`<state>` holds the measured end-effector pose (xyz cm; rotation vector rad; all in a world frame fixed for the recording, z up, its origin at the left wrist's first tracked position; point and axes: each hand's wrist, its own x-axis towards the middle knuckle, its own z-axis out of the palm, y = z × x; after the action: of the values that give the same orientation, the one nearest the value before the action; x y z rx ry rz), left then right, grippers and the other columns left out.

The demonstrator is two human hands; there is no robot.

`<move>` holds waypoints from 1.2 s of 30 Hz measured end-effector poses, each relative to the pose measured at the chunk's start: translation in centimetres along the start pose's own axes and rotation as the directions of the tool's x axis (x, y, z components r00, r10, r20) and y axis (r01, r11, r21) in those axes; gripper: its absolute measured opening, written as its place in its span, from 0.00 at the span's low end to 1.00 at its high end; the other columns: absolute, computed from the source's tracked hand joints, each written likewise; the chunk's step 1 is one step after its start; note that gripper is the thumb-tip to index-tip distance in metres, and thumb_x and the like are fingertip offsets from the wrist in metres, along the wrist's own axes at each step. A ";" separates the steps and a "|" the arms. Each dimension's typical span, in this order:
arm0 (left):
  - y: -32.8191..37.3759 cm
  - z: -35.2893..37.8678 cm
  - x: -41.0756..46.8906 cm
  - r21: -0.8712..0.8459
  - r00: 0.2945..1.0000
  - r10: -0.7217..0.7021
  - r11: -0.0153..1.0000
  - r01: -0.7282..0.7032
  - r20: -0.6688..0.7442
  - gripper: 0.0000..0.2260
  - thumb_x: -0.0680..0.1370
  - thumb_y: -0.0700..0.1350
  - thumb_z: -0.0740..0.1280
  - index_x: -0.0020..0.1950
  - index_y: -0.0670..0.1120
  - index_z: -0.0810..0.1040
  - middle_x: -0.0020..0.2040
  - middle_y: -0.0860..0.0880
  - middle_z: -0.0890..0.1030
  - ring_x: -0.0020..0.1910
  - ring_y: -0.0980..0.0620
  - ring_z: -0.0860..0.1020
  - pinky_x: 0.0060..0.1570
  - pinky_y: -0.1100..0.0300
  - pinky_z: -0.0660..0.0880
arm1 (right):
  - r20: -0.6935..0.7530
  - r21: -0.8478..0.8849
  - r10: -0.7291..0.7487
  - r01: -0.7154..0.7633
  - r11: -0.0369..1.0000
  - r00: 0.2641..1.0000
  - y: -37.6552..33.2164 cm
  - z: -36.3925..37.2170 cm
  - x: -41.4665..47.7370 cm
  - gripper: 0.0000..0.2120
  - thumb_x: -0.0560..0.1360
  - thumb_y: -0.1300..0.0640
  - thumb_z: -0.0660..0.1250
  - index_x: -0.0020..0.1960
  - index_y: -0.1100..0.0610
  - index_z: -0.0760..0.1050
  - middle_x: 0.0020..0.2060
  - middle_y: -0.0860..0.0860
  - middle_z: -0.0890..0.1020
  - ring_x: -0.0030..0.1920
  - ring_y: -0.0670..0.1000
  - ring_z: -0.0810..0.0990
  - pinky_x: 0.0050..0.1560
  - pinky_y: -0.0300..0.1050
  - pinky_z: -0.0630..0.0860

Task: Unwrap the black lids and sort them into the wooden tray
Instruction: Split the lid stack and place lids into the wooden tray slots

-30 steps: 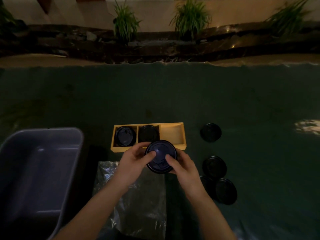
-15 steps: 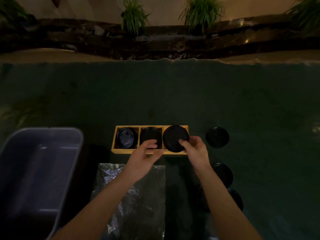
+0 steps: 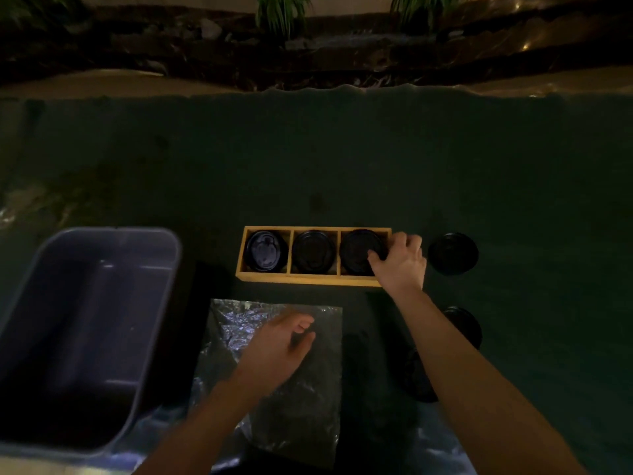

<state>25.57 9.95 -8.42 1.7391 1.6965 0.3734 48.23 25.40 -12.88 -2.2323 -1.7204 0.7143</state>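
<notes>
A: Where do the lids stand?

B: The wooden tray (image 3: 308,280) sits on the dark green desk (image 3: 342,166) and each of its three compartments holds a black lid: the left lid (image 3: 263,252), the middle lid (image 3: 313,252) and the right lid (image 3: 359,250), which leans a little on the far rim of its compartment.

A: And the right hand?

B: The right hand (image 3: 399,264) rests at the right end of the tray, its thumb on the near edge of the right lid and its fingers curled over the tray's end wall. Its grip looks pinched on that lid's rim, though the dim light makes this hard to judge.

A: The left one?

B: The left hand (image 3: 277,347) hovers low over the clear plastic wrap (image 3: 308,406), which lies flat just in front of the tray. Its fingers are loosely bent and apart, holding nothing.

A: Anything else about?

B: A loose lid (image 3: 452,253) lies just right of the tray. Two more dark lids (image 3: 466,323) lie nearer, partly hidden behind the right forearm. A grey plastic bin (image 3: 68,320) stands at the left, well apart from the tray
</notes>
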 end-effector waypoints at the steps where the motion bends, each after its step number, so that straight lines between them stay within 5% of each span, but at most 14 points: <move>1: 0.1 0.3 -0.1 0.005 1.000 0.009 1.000 -0.009 0.016 0.11 0.80 0.47 0.69 0.62 0.49 0.81 0.54 0.52 0.84 0.52 0.60 0.80 0.53 0.69 0.75 | -0.013 0.049 0.007 -0.006 0.999 1.000 0.2 -0.1 -0.4 0.28 0.76 0.43 0.71 0.67 0.60 0.72 0.65 0.61 0.72 0.64 0.64 0.74 0.66 0.59 0.70; 5: 0.8 1.7 -0.2 0.017 0.994 0.030 0.999 -0.032 0.108 0.10 0.82 0.50 0.67 0.62 0.52 0.80 0.52 0.56 0.83 0.50 0.63 0.80 0.53 0.66 0.77 | -0.051 0.376 0.095 -0.069 0.924 0.994 2.0 -1.7 -2.9 0.21 0.79 0.45 0.68 0.65 0.58 0.74 0.63 0.56 0.75 0.54 0.52 0.79 0.61 0.52 0.74; 9: 2.2 3.7 0.4 -0.060 0.979 -0.017 0.998 0.030 0.201 0.05 0.82 0.50 0.66 0.57 0.55 0.80 0.43 0.60 0.83 0.39 0.66 0.82 0.43 0.68 0.78 | -0.021 0.616 0.278 -0.206 0.760 0.960 6.4 -3.1 -9.2 0.04 0.80 0.50 0.68 0.51 0.50 0.80 0.46 0.49 0.84 0.47 0.48 0.81 0.54 0.47 0.76; 17: 4.9 8.6 2.3 -0.005 0.955 0.117 0.993 -0.120 0.272 0.05 0.81 0.45 0.69 0.55 0.49 0.83 0.46 0.57 0.81 0.41 0.65 0.77 0.42 0.74 0.70 | -0.091 0.631 0.566 -0.392 0.669 0.819 14.9 -2.0 -21.3 0.05 0.80 0.56 0.69 0.46 0.53 0.81 0.40 0.50 0.84 0.45 0.55 0.83 0.49 0.50 0.78; 21: 6.8 11.3 3.6 0.026 0.940 0.134 0.988 -0.149 0.314 0.09 0.81 0.47 0.70 0.60 0.48 0.80 0.50 0.53 0.83 0.43 0.57 0.80 0.44 0.58 0.79 | -0.153 0.614 0.635 -0.430 0.661 0.757 17.5 -1.9 -24.0 0.06 0.80 0.57 0.69 0.44 0.51 0.79 0.39 0.51 0.83 0.43 0.56 0.82 0.45 0.48 0.75; 25: 8.3 14.1 5.2 0.126 0.940 0.132 0.976 -0.180 0.316 0.16 0.80 0.52 0.70 0.65 0.47 0.78 0.54 0.51 0.80 0.46 0.52 0.81 0.44 0.59 0.75 | -0.216 0.514 0.602 -0.434 0.740 0.769 19.2 -1.6 -24.8 0.03 0.79 0.58 0.70 0.48 0.58 0.79 0.44 0.55 0.82 0.44 0.57 0.82 0.48 0.51 0.78; 29: 9.2 15.9 6.0 0.211 0.933 0.079 0.964 -0.162 0.352 0.19 0.79 0.56 0.70 0.63 0.46 0.78 0.56 0.47 0.80 0.55 0.46 0.81 0.53 0.52 0.77 | -0.193 0.477 0.590 -0.451 0.755 0.784 20.1 -1.2 -24.2 0.08 0.78 0.58 0.72 0.52 0.61 0.76 0.46 0.52 0.77 0.48 0.59 0.80 0.48 0.46 0.70; 36: 9.4 17.2 6.4 0.260 0.945 0.007 0.961 -0.097 0.327 0.07 0.79 0.49 0.71 0.50 0.45 0.78 0.48 0.49 0.77 0.49 0.45 0.80 0.45 0.54 0.73 | -0.107 0.487 0.587 -0.472 0.735 0.803 20.5 -0.8 -22.0 0.13 0.78 0.50 0.72 0.52 0.58 0.74 0.45 0.53 0.81 0.52 0.59 0.80 0.46 0.47 0.71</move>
<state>44.34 12.33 -16.68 1.9214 1.5168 -0.1296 61.66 -1.25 -16.52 -2.3471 -0.6787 0.7835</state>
